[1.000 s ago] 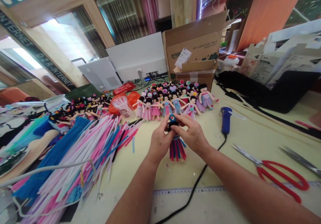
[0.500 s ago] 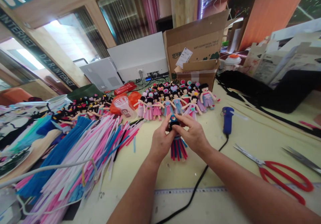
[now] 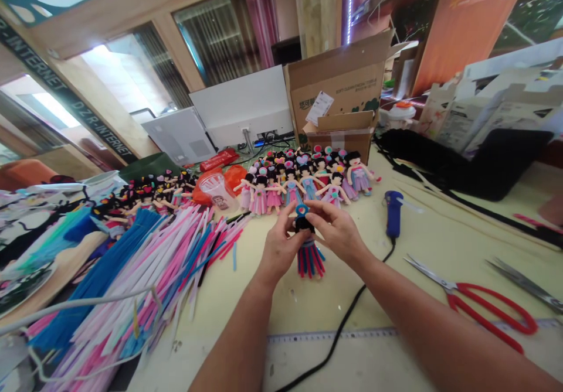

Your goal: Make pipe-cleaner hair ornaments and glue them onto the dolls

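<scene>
Between my hands is a small pipe-cleaner doll [image 3: 310, 263] with black hair and a skirt of red and blue strips, held upright just above the table. My left hand [image 3: 281, 241] is closed on its left side, thumb and fingers at the head. My right hand [image 3: 338, 231] pinches a blue ring-shaped piece [image 3: 301, 210] with a light rim and reddish middle, at the top of the head. Fingers partly cover the doll's head and arms. Beyond them stand several finished dolls [image 3: 291, 188] in pink, lilac and blue dresses.
To the right lie a blue glue gun [image 3: 393, 215] with a black cord, red-handled scissors [image 3: 453, 289] and another metal blade [image 3: 525, 280]. Pipe cleaners [image 3: 145, 275] pile up at left. A cardboard box [image 3: 338, 87] stands behind the dolls. A ruler [image 3: 334, 336] runs along the near side.
The blue piece now stands up at the top of the doll's head, where it lay lower between my thumbs. My right thumb and fingers have shifted up. The view has moved slightly.
</scene>
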`<action>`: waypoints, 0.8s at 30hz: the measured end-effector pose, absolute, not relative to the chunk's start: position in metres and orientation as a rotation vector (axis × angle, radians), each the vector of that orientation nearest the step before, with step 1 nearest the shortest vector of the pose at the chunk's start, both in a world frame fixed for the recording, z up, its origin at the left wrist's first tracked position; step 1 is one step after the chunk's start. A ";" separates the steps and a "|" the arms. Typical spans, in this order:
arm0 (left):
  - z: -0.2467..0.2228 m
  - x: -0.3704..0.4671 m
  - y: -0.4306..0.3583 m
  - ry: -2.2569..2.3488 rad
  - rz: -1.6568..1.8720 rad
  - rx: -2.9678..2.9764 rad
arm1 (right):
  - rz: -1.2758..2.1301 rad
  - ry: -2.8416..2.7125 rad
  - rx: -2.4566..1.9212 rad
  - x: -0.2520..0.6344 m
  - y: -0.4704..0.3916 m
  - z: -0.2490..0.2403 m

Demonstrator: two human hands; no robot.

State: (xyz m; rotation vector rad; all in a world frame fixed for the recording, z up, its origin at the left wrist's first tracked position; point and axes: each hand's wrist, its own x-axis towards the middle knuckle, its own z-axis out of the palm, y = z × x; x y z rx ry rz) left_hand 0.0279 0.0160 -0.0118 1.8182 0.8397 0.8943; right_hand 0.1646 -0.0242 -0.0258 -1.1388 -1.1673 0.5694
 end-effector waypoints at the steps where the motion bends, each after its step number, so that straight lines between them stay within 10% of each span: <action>1: -0.012 0.028 0.015 0.837 0.885 1.828 | 0.599 -1.136 -1.124 0.166 -0.024 -0.024; 24: -0.001 0.085 0.140 1.083 0.994 1.983 | 0.624 -0.980 -1.175 0.186 -0.004 -0.045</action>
